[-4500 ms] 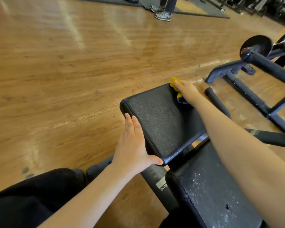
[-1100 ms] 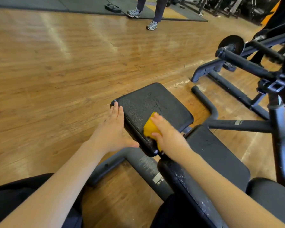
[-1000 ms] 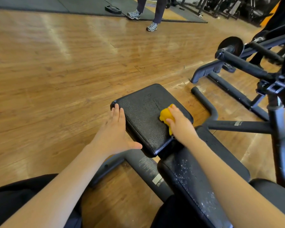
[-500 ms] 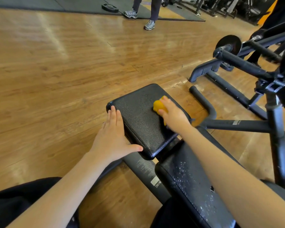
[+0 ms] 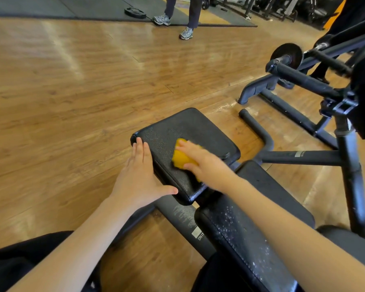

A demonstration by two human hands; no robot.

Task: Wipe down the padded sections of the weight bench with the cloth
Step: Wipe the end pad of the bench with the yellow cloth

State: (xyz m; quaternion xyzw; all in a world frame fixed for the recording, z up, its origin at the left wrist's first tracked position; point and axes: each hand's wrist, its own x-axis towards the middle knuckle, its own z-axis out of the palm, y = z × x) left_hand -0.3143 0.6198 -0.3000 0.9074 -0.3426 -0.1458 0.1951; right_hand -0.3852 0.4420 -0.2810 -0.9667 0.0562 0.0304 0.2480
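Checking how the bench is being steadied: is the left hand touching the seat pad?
Touching. The head view shows the left hand lying flat against the near left edge of the seat pad, thumb pressed against its side.

Right hand (image 5: pixel 207 163) presses yellow cloth (image 5: pixel 182 158) on seat pad (image 5: pixel 200 127); left hand (image 5: pixel 138 178) flat alongside.

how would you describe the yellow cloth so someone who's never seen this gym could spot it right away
Find the black weight bench on the wooden floor and follow it to its far seat pad. On that pad's top the right hand presses a crumpled cloth, while the left hand rests flat on the pad's left edge. The cloth is the only bright yellow thing among black padding and dark metal.
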